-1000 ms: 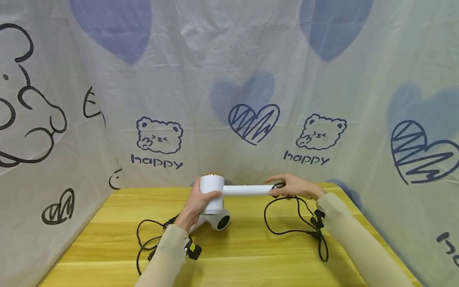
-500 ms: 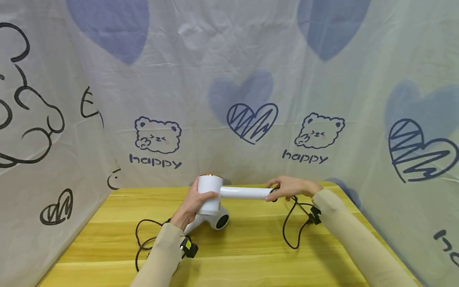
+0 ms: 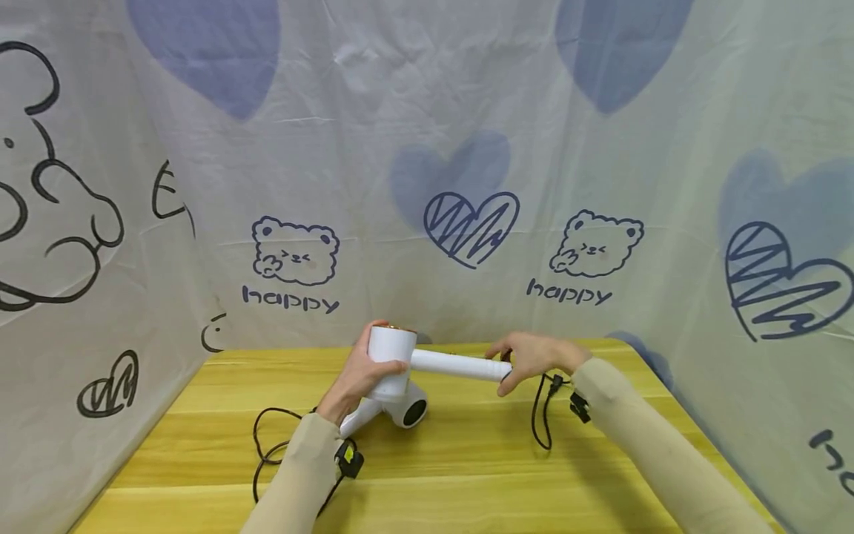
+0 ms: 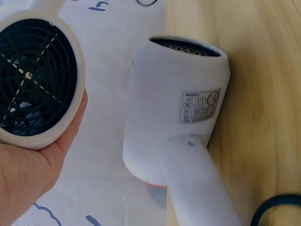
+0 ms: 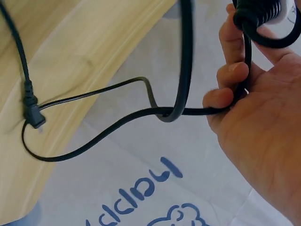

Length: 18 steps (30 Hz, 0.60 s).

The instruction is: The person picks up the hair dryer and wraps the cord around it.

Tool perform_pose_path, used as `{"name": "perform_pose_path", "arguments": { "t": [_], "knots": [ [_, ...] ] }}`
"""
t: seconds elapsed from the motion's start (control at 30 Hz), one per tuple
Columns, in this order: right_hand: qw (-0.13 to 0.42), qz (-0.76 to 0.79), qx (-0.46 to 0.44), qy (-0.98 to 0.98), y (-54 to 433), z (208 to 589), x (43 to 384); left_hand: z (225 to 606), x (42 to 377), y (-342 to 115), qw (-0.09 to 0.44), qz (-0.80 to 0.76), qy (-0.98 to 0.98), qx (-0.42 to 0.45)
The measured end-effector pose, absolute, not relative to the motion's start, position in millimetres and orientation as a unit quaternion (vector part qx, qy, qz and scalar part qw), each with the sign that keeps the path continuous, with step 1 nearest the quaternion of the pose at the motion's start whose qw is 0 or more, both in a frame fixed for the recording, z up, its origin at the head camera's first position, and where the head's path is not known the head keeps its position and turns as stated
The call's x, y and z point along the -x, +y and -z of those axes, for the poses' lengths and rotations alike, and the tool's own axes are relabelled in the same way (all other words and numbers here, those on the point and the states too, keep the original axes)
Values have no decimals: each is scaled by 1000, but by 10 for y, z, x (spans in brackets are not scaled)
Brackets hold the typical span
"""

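My left hand (image 3: 352,374) grips the barrel of a white hair dryer (image 3: 392,348), thumb across its near side. Its handle points right and slopes slightly down. In the left wrist view its dark round grille (image 4: 35,75) faces the camera. My right hand (image 3: 537,354) is at the handle's end; in the right wrist view its fingers curl round the black power cord (image 5: 186,56), near the ribbed cord sleeve (image 5: 256,12). A second white hair dryer (image 4: 174,108) lies on the table behind and below the first, with a label on its barrel.
Loops of the second dryer's black cord (image 3: 263,452) lie on the left of the wooden table (image 3: 467,475). A plug (image 5: 33,110) on the held cord hangs at the right. Printed cloth (image 3: 373,222) encloses the table's back and sides.
The held dryer's handle has tipped down at its right end. My right hand has lowered slightly and gathered the cord, so its hanging loop is smaller. The left hand stays nearly in place.
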State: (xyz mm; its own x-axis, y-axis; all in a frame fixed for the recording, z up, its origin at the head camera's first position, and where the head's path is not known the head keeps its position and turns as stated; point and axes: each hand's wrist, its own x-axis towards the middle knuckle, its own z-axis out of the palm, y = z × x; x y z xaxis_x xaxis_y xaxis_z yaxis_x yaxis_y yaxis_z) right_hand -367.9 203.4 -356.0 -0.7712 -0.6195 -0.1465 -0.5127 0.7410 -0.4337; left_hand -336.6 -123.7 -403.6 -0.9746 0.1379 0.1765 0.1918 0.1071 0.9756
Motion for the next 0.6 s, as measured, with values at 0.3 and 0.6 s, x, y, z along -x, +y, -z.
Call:
{"name": "perform_pose_path", "arguments": {
  "t": [0.3,0.6],
  "knots": [
    [42,119,333,934,1926,3555,3620,4069,3359,-1206,28,652,-753,83],
    [-107,30,261,959,1780,3602,3546,4124,3339,-1187,55,653,-754,36]
  ]
}}
